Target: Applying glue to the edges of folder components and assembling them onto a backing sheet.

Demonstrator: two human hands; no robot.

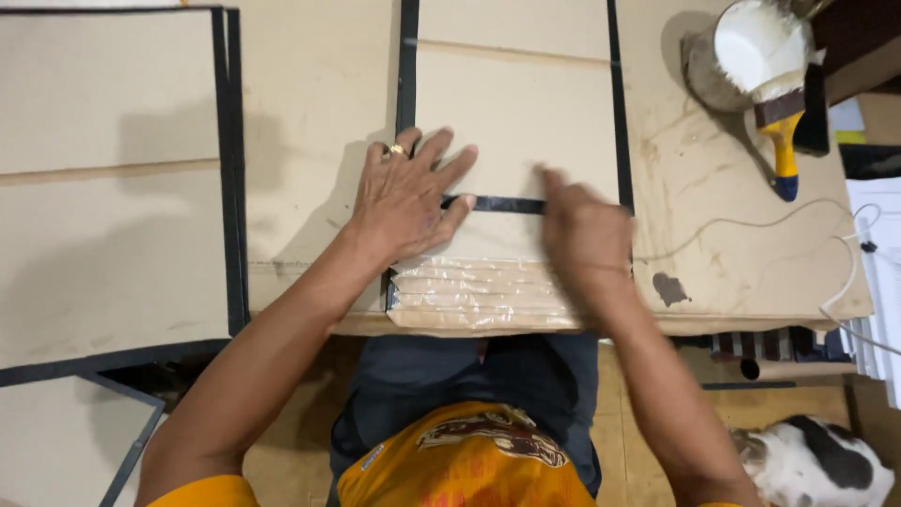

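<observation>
Pressing flat with fingers spread, the left hand [408, 192] pins one end of a thin black tape strip [496, 204] onto the tan cardboard panel [516, 113]. The right hand [584, 230], blurred, sits on the strip's other end with fingers curled, so the strip runs between both hands.

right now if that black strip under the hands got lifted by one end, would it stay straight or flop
Probably flop: the black strip looks thin and flat like tape, lying flush across the cardboard panel. It seems very light. The left hand pins one end and the right hand presses the other, so it may be sticky and resist lifting.
</observation>
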